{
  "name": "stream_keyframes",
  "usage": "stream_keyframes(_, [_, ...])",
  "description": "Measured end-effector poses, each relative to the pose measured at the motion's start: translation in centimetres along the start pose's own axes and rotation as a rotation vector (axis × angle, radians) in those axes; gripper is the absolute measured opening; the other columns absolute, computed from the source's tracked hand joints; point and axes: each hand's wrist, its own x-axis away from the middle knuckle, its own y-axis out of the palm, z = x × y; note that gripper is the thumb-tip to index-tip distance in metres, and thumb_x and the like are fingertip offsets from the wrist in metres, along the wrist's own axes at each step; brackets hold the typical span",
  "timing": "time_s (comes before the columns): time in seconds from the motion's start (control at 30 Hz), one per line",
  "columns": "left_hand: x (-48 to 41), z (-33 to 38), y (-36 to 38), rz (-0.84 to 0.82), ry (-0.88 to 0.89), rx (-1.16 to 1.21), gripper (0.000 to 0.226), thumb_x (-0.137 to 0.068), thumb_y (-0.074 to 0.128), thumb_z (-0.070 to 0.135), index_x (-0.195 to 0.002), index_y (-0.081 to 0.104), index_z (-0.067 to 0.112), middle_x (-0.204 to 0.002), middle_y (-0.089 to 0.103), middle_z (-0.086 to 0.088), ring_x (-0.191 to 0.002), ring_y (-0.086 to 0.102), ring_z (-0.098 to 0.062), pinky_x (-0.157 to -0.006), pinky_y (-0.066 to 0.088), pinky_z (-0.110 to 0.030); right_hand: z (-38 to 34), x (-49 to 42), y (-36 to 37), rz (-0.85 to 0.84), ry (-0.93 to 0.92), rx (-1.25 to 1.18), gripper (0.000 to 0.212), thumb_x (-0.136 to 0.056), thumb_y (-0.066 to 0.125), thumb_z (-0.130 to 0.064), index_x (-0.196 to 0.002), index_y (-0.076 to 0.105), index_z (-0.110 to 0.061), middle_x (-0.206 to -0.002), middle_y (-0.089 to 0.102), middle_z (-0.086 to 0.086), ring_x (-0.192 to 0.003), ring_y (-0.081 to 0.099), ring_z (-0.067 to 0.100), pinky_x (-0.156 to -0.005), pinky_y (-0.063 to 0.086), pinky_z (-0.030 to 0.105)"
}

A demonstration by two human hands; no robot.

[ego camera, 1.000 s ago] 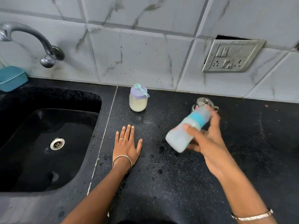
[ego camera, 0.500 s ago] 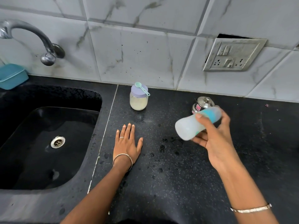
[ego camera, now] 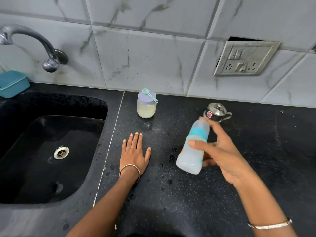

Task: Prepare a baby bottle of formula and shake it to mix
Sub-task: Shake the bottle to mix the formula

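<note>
My right hand grips a baby bottle with a teal collar and clear cap, held above the black counter, tilted with its cap end up and away from me. Cloudy white liquid fills the bottle. My left hand lies flat on the counter with fingers apart, holding nothing. At the back of the counter stands a glass jar of pale powder with a lilac lid, and a small teal scoop rests on that lid.
A small steel lidded pot stands behind the bottle. The black sink with its drain is on the left, under a metal tap. A teal box sits at far left. A wall socket is at upper right.
The bottle has swung in my right hand: from tilted, to nearly sideways, to steeper with the cap end up. My left hand has stayed flat on the counter.
</note>
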Motion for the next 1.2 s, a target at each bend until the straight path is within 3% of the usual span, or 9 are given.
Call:
stream_keyframes(0.13, [0.0, 0.0, 0.0, -0.009, 0.001, -0.011, 0.084, -0.091, -0.002, 0.062, -0.161, 0.012, 0.017, -0.169, 0.012, -0.001, -0.157, 0.006, -0.021, -0.127, 0.001, -0.042, 0.0, -0.7, -0.3, 0.264, -0.096, -0.348, 0.075, -0.084, 0.080, -0.025, -0.144, 0.040, -0.043, -0.127, 0.064, 0.004, -0.104, 0.073, 0.026, -0.061, 0.063, 0.030])
stream_keyframes(0.3, [0.0, -0.1, 0.1, -0.003, 0.000, -0.018, 0.080, -0.094, 0.003, 0.061, -0.161, 0.013, 0.017, -0.169, 0.013, -0.001, -0.156, 0.007, -0.020, -0.127, 0.002, -0.043, 0.3, -0.3, -1.0, 0.031, -0.007, -0.027, 0.082, -0.069, 0.088, -0.028, -0.137, 0.049, -0.051, -0.117, 0.073, 0.012, -0.098, 0.076, 0.029, -0.058, 0.061, 0.032])
stream_keyframes(0.47, [0.0, 0.0, 0.1, 0.003, 0.003, -0.012, 0.082, -0.094, 0.002, 0.062, -0.161, 0.014, 0.017, -0.169, 0.014, -0.002, -0.156, 0.008, -0.021, -0.127, 0.003, -0.043, 0.8, -1.0, -1.0, 0.298, -0.123, -0.362, 0.071, -0.092, 0.074, -0.017, -0.146, 0.035, -0.040, -0.122, 0.063, 0.000, -0.108, 0.072, 0.027, -0.062, 0.063, 0.028])
stream_keyframes(0.63, [0.0, 0.0, 0.0, -0.007, 0.004, -0.015, 0.084, -0.092, -0.002, 0.063, -0.161, 0.012, 0.017, -0.169, 0.012, -0.001, -0.157, 0.006, -0.020, -0.127, 0.001, -0.043, 1.1, -0.4, -0.9, 0.020, -0.023, -0.032, 0.073, -0.078, 0.085, -0.017, -0.134, 0.051, -0.051, -0.111, 0.075, 0.014, -0.092, 0.078, 0.026, -0.058, 0.060, 0.030])
stream_keyframes(0.8, [0.0, -0.1, 0.0, 0.010, 0.000, -0.005, 0.082, -0.093, 0.002, 0.062, -0.160, 0.016, 0.017, -0.168, 0.016, -0.002, -0.156, 0.010, -0.021, -0.127, 0.004, -0.043, 1.2, -1.2, -0.9, 0.198, -0.116, -0.292, 0.071, -0.089, 0.075, -0.012, -0.142, 0.040, -0.046, -0.115, 0.068, 0.001, -0.101, 0.073, 0.024, -0.069, 0.062, 0.035])
stream_keyframes(0.97, [-0.1, -0.1, 0.2, 0.019, 0.001, 0.006, 0.081, -0.094, 0.006, 0.062, -0.160, 0.019, 0.016, -0.167, 0.020, -0.002, -0.156, 0.012, -0.021, -0.127, 0.006, -0.044, 1.0, -0.5, -1.1, -0.176, -0.076, 0.147, 0.085, -0.072, 0.088, -0.018, -0.134, 0.046, -0.059, -0.112, 0.073, 0.013, -0.099, 0.074, 0.028, -0.070, 0.061, 0.037])
stream_keyframes(1.03, [-0.1, -0.1, 0.2, 0.034, -0.001, 0.022, 0.081, -0.095, 0.008, 0.062, -0.159, 0.023, 0.015, -0.167, 0.022, -0.003, -0.155, 0.015, -0.022, -0.127, 0.008, -0.044, 0.6, -1.2, -1.8, -0.081, -0.127, 0.110, 0.083, -0.079, 0.085, -0.012, -0.137, 0.043, -0.057, -0.120, 0.069, 0.011, -0.102, 0.074, 0.025, -0.071, 0.062, 0.035])
stream_keyframes(1.13, [-0.1, -0.1, 0.2, 0.025, -0.002, 0.021, 0.082, -0.094, 0.007, 0.062, -0.159, 0.021, 0.016, -0.167, 0.021, -0.002, -0.156, 0.013, -0.021, -0.127, 0.006, -0.044, 0.6, -2.1, -2.1, 0.152, -0.185, -0.258, 0.078, -0.090, 0.075, -0.011, -0.147, 0.035, -0.046, -0.112, 0.073, -0.003, -0.105, 0.074, 0.023, -0.069, 0.063, 0.031])
stream_keyframes(1.2, [0.0, -0.1, 0.2, 0.022, -0.002, 0.012, 0.082, -0.094, 0.005, 0.063, -0.160, 0.019, 0.017, -0.168, 0.019, -0.002, -0.156, 0.011, -0.021, -0.127, 0.004, -0.043, 1.2, -2.0, -1.8, 0.144, -0.202, -0.286, 0.081, -0.089, 0.074, -0.012, -0.148, 0.033, -0.048, -0.108, 0.076, -0.008, -0.106, 0.074, 0.022, -0.072, 0.064, 0.032])
